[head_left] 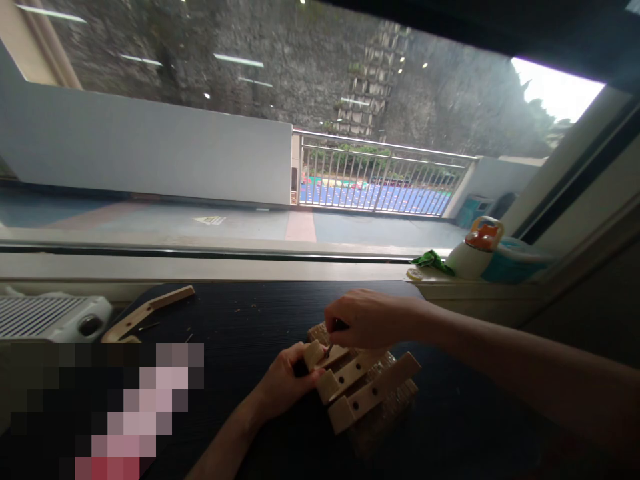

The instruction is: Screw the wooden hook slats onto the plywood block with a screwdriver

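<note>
Several pale wooden pieces with dark round holes lie side by side on a clear plastic-wrapped bundle [407, 393] on the dark table [225, 373]. My left hand [285, 377] is closed on the raised end of the far wooden piece [314, 355], thumb towards me. Above that piece, my right hand [357, 320] is curled in a tight pinch, and a thin dark thing shows under its fingertips. What it holds is mostly hidden. The middle wooden piece [347, 377] and the near wooden piece [370, 395] touch neither hand's palm.
At the table's far left lies an angled wooden piece [150, 310], with thin dark bits by it. A white slatted appliance [50, 317] stands beyond the left edge. A white bottle [467, 259] and green cloth [433, 261] sit on the windowsill. Pixelation hides the lower left.
</note>
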The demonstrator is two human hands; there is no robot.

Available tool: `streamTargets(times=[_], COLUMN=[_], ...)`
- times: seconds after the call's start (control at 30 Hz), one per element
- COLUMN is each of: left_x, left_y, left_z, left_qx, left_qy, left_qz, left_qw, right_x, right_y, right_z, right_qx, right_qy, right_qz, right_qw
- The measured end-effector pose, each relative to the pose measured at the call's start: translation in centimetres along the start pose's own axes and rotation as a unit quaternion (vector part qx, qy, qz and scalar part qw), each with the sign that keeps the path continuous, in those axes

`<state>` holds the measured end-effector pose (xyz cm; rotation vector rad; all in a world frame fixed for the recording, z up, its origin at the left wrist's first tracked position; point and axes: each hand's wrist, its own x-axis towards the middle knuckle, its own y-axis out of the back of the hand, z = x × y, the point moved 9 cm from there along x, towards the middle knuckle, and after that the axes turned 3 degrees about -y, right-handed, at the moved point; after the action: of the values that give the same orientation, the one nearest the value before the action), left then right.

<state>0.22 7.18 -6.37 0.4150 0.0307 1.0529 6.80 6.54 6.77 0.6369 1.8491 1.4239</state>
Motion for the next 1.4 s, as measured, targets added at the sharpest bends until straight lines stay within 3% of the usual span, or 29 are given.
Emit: streamTargets(times=[0.13, 0.3, 0.5, 0.7, 0.83, 1.17, 1.4], left_x=[0.0, 0.0, 0.0, 0.1, 0.1, 0.1, 0.2], left_y=[-0.1, -0.1, -0.2, -0.2, -0.2, -0.2, -0.2], left_z=[-0.3, -0.1, 0.0, -0.4, -0.3, -0.5, -0.4], left_qx=[0.009, 0.027, 0.02, 0.006, 0.001, -0.012, -0.002], left_qy=[0.002, 0.002, 0.001, 0.002, 0.002, 0.014, 0.015], left_qz=[0.001, 0.006, -0.004, -0.002, 0.003, 0.004, 0.001], left_qw=[1.0, 1.0, 1.0, 1.0, 1.0, 1.0, 1.0], right_x=[0.0, -0.3, -0.2, -0.3, -0.3, 0.9, 1.3], right_y=[0.6, 2.0, 1.4, 1.6, 1.7, -0.1, 0.0], right_z=[0.5, -1.0, -2.3, -1.3, -1.2, -3.0, -1.7], right_qx=[-0.041, -0.082, -0.092, -0.1, -0.136, -0.206, -0.184], right_qy=[-0.026, 0.03, 0.082, 0.028, -0.002, 0.098, 0.011], right_qz=[0.006, -0.001, -0.025, 0.013, -0.001, -0.065, -0.054], right_qw=[0.999, 0.996, 0.992, 0.995, 0.991, 0.971, 0.981])
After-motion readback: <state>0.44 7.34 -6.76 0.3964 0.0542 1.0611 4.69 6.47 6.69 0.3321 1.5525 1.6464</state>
